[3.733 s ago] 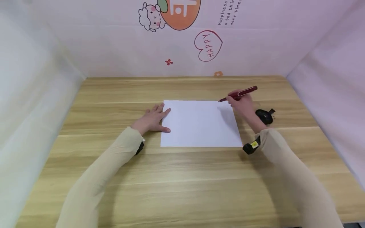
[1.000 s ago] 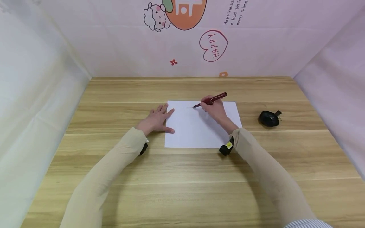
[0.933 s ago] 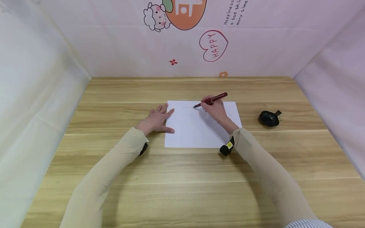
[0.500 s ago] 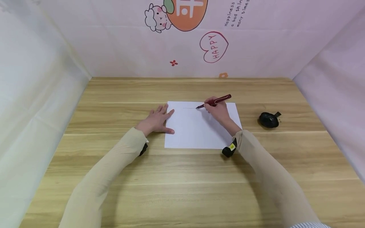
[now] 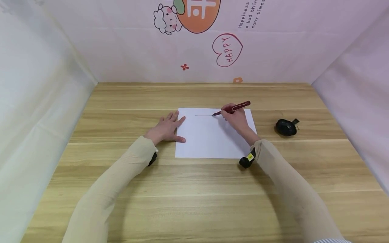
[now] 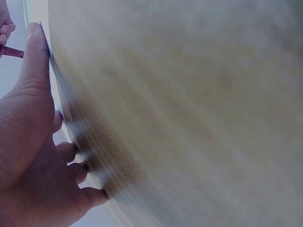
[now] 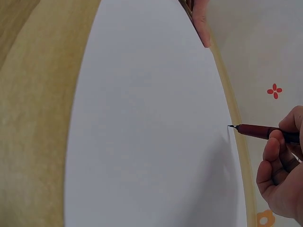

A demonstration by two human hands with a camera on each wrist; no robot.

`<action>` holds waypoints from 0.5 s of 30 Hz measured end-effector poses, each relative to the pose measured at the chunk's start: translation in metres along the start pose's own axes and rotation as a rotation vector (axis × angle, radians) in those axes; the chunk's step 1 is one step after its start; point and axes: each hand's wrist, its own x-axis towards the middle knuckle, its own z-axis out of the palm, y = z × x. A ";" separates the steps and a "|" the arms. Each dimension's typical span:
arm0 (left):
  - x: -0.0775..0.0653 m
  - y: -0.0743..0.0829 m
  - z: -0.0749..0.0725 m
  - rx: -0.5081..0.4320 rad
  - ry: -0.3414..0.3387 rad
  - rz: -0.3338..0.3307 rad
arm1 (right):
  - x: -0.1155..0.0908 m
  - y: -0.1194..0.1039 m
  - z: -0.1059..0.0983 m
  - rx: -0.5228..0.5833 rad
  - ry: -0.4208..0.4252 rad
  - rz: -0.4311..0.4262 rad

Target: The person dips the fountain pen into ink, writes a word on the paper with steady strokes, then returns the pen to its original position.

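A white sheet of paper (image 5: 200,141) lies on the wooden table, with a thin straight line (image 5: 203,115) near its far edge. My right hand (image 5: 237,118) pinches a dark red fountain pen (image 5: 240,106) between thumb and fingers. The pen's nib sits at the line's right end, and its back end slants up to the right. My left hand (image 5: 165,129) rests with spread fingers on the paper's left edge, thumb and index finger over the sheet. In the right wrist view the dark nib of the pen (image 7: 255,131) points at the paper (image 7: 142,113).
A small black rounded object (image 5: 285,128) with a short tab lies on the table (image 5: 194,202) to the right of the paper. White cloth walls (image 5: 127,57) with printed cartoons stand behind and on both sides. A black wrist camera (image 5: 247,161) hangs below the right wrist.
The right hand came in from the paper's right far corner with the pen. Over the last second it has moved slowly right, and the line has grown longer. The left hand stays on the paper.
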 end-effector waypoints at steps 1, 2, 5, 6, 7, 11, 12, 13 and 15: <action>0.000 0.000 0.000 -0.003 0.001 0.002 | 0.000 0.000 -0.001 -0.004 0.000 0.005; 0.000 0.000 0.000 -0.006 0.003 0.004 | 0.000 0.001 -0.002 -0.006 0.001 0.007; -0.001 0.000 -0.001 -0.010 0.003 0.006 | 0.000 0.003 -0.004 -0.014 0.002 0.016; -0.001 0.000 -0.001 -0.010 0.002 0.006 | -0.001 0.004 -0.005 -0.015 0.004 0.019; -0.001 0.000 0.000 -0.009 0.002 0.008 | -0.001 0.005 -0.006 -0.017 0.007 0.020; 0.000 0.000 0.000 -0.006 0.004 0.008 | 0.000 0.007 -0.009 -0.018 0.022 0.017; 0.001 -0.001 0.001 -0.004 0.006 0.008 | 0.000 0.007 -0.009 -0.017 0.026 0.014; 0.001 -0.001 0.001 -0.003 0.009 0.009 | 0.000 0.008 -0.010 -0.017 0.028 0.010; 0.002 -0.001 0.001 0.000 0.011 0.010 | 0.001 0.009 -0.011 -0.017 0.037 0.005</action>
